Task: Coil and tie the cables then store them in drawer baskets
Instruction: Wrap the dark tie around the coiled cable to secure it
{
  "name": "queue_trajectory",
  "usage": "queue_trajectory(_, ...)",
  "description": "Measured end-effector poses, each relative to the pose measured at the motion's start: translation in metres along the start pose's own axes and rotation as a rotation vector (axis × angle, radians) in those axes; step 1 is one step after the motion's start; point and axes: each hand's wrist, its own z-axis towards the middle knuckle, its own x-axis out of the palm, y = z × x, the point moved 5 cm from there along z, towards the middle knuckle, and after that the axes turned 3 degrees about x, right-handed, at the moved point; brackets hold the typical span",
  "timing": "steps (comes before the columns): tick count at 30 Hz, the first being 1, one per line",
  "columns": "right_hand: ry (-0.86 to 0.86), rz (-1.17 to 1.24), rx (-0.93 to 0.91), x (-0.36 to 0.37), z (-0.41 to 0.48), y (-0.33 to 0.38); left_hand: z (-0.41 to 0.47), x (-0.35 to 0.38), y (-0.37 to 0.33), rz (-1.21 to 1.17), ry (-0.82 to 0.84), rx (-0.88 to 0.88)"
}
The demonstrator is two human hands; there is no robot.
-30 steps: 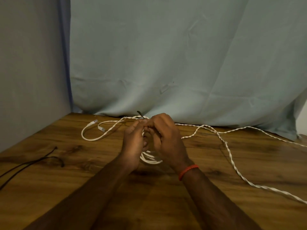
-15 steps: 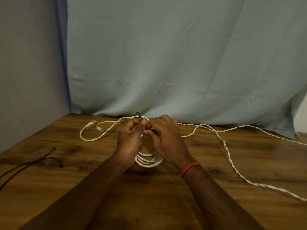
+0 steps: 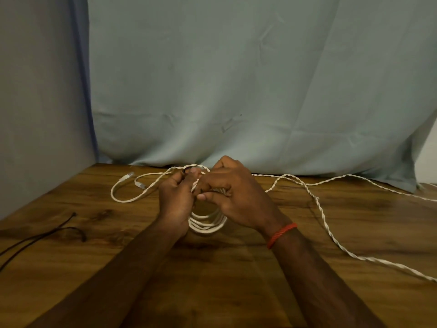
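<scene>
Near the table's (image 3: 212,285) far edge the left hand (image 3: 176,202) grips the white cable coil (image 3: 208,224) — the right hand (image 3: 234,197) pinches its top. A twisted cable (image 3: 322,210) trails toward the right edge

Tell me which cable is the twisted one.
The white twisted cable running off to the right; the coiled white cable is smooth, and the black cable lies far left.

Wore a thin red band (image 3: 281,235) of twisted cord round the right wrist, just behind the right hand (image 3: 236,197). Showed bare forearms and a bare left hand (image 3: 176,202).
</scene>
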Motion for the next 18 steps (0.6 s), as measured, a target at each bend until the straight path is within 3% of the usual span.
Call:
queue_trajectory(5,-0.089,0.229,0.158,-0.012,-0.002,-0.004,0.001,-0.002,-0.002,0.042,-0.015,0.047)
queue_trajectory(11,-0.298,0.472,0.299,-0.017,-0.003,-0.015,-0.007,0.005,-0.013,0.134,0.024,0.228)
queue_trajectory(18,-0.456,0.536,0.688,-0.013,-0.015,-0.038,-0.014,0.014,-0.019,0.282,0.167,0.414)
